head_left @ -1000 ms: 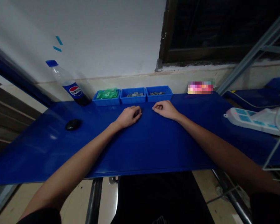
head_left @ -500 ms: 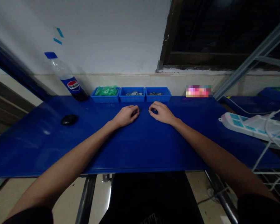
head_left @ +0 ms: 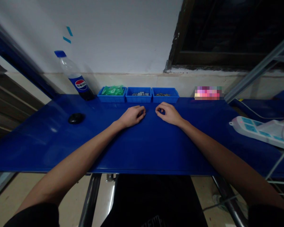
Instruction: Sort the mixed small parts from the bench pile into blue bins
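My left hand (head_left: 133,116) rests on the blue table (head_left: 142,151) with its fingers curled in and nothing visible in them. Across a small gap, my right hand (head_left: 168,113) lies on the table too, thumb and fingers bent into a loose ring that is empty. Just behind the hands stand blue bins in a row: one with green plastic packets (head_left: 113,90), a middle one with small grey metal pieces (head_left: 140,94), and a right one with small thin pieces (head_left: 162,94). Neither hand touches a bin.
A cola bottle (head_left: 80,83) stands at the back left, a black mouse (head_left: 76,118) in front of it. A white power strip (head_left: 257,130) with cables lies at the right. A pixelated pink item (head_left: 208,93) sits near the wall.
The whole view has shifted, so table, bins and hands appear a little farther right. Both hands keep their pose on the table.
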Motion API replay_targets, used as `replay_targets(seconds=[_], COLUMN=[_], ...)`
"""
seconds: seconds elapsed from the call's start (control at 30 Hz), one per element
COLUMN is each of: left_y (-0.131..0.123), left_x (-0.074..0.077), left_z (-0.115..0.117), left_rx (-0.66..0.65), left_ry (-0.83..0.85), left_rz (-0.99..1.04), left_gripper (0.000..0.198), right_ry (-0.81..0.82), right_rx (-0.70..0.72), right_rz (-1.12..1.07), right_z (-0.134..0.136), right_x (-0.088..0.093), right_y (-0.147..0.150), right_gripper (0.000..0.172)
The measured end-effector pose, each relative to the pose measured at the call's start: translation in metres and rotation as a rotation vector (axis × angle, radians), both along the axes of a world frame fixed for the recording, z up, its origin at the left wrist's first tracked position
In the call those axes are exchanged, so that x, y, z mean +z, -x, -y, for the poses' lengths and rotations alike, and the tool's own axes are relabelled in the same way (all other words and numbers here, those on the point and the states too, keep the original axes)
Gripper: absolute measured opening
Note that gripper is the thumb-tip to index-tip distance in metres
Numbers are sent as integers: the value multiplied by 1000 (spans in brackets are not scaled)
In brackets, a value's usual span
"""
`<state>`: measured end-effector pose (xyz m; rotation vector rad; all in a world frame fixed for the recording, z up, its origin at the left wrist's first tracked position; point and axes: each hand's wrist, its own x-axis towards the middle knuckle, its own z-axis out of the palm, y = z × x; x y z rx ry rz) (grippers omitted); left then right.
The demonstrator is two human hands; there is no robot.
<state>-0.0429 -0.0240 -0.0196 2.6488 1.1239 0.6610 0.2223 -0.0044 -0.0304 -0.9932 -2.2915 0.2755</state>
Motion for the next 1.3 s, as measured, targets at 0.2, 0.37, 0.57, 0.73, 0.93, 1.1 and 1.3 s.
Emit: replay_targets(seconds=[0.2, 0.37, 0.57, 0.73, 0.93, 1.1, 1.3], left_y=[1, 4, 4, -1, -1, 2, 9], left_x=[-1, 7, 35, 38, 29, 29, 24], left_z=[0, -5, -33, -52, -55, -48, -39], left_rx=[2, 37, 278, 326, 317, 280, 180], left_ry=[8, -138, -301, -300, -285, -280, -243], left_rz=[-5, -43, -219, -289, -272, -267, -182], left_gripper=[13, 19, 43, 39, 34, 26, 20], right_ry=[3, -4, 26, 42, 36, 34, 53], right_rx=[-1, -8, -28, -29, -9, -8, -43], right_rz=[-15, -19, -27, -28, -40, -34, -84], right_z=[-2, -2, -1, -2, -3, -3, -3], right_x=[-2, -2, -2, -4, -5, -5, -1], right_y=[-1, 0, 1, 0, 0, -1, 5], right_gripper=[12, 17, 18, 18, 18, 17, 16])
